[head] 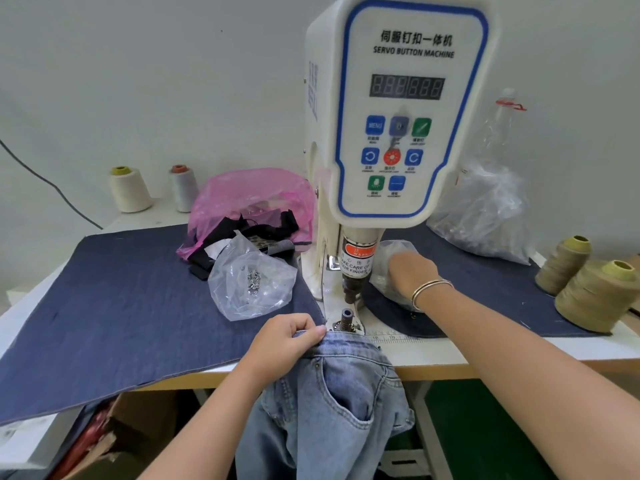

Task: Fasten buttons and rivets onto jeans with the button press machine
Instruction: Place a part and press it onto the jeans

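Observation:
Light blue jeans [332, 403] hang over the table's front edge, waistband up against the lower die [346, 318] of the white servo button machine [408, 109]. My left hand [289, 336] grips the waistband just left of the die. My right hand [412, 273] reaches into a small clear plastic bag [394, 251] right of the machine's press head [355, 268]; its fingertips are hidden in the bag, so I cannot tell what they hold. A clear bag of metal rivets [252, 278] lies left of the machine.
Dark denim cloth [121, 306] covers the table. A pink bag [249, 199] with black scraps sits behind the rivet bag. Thread cones stand at back left [130, 190] and far right [595, 296]. A large clear bag [485, 209] sits at back right. Boxes lie under the table.

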A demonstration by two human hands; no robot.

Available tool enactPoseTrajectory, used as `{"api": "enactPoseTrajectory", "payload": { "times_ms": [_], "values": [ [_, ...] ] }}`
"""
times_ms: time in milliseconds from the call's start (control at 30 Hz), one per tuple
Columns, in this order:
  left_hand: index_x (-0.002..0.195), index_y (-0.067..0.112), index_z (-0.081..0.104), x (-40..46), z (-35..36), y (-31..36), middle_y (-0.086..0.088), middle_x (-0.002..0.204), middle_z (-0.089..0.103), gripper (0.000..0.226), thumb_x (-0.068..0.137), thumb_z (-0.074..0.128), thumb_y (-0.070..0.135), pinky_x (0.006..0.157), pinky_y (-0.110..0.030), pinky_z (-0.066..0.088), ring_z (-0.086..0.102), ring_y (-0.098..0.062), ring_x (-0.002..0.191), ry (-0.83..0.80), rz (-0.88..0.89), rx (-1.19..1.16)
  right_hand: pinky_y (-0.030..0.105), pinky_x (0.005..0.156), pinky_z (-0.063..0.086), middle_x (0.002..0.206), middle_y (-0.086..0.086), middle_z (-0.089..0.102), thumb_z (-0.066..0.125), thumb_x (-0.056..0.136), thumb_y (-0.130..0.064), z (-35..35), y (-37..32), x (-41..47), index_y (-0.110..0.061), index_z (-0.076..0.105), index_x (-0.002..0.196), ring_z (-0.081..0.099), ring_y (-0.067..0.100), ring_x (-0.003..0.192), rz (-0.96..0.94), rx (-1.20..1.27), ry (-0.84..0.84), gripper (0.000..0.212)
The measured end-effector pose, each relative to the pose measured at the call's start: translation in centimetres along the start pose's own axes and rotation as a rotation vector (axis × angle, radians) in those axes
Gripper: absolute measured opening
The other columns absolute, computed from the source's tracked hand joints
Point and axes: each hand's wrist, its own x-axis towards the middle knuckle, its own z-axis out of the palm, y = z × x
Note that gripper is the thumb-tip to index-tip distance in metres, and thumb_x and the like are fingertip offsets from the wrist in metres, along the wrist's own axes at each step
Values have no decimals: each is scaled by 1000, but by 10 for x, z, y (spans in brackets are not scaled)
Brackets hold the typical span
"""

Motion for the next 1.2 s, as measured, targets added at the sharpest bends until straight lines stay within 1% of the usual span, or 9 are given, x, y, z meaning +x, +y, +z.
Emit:
{"api": "enactPoseTrajectory", "payload": {
  "times_ms": [133,267,400,500,600,667,767,933,1200],
  "values": [
    [54,29,49,0,0,0,14,52,42,34,80,57,48,61,-28,31,36,-4,53,3,-9,8,32,70,42,109,17,64,46,93,-9,0,4,-6,-5,63,107,61,34,100,17,31,14,22],
    [55,28,49,1,-1,1,13,53,42,34,80,56,50,62,-28,31,37,-4,54,14,-17,21,34,90,44,122,9,61,47,97,-21,-4,9,-9,-11,60,120,57,29,113,86,41,-100,27],
    [54,27,47,0,0,2,12,53,40,34,79,57,48,62,-30,30,35,-6,54,15,-17,10,33,77,44,104,7,65,40,99,-23,1,17,-22,-17,64,110,60,28,97,-23,19,106,27],
    [54,26,47,0,0,3,12,53,40,35,80,58,46,62,-30,30,35,-7,55,23,-14,3,32,65,43,80,5,61,46,96,-26,1,21,-25,-17,68,93,55,26,76,31,304,221,24],
    [54,27,47,0,0,2,12,52,40,39,88,62,36,61,-29,30,35,-6,53,20,-5,9,33,71,47,76,3,65,62,89,-28,-2,17,-36,-19,65,77,58,22,74,129,751,277,15],
    [53,27,47,0,0,2,12,52,40,41,91,63,30,61,-29,30,35,-5,53,22,-5,17,32,62,46,67,1,61,68,85,-24,-6,8,-53,-19,61,71,53,17,59,181,1066,278,17],
    [54,27,47,0,0,3,12,52,41,41,91,63,30,61,-29,30,35,-5,52,25,-8,25,19,40,34,52,-3,47,70,85,-23,-7,-9,-83,-14,59,77,36,6,39,217,1518,92,16],
    [54,29,49,0,0,3,13,52,43,40,91,63,31,61,-29,31,36,-4,52,31,-11,34,15,34,22,47,-5,43,65,89,-22,-6,-37,-115,-15,49,76,29,5,32,335,1928,-332,21],
    [54,30,51,1,0,3,14,50,43,37,89,62,36,62,-30,31,37,-4,52,33,-16,50,13,30,24,47,-3,43,63,88,-20,-10,-56,-122,-9,58,78,33,3,30,392,2031,-466,16]
  ]
}}
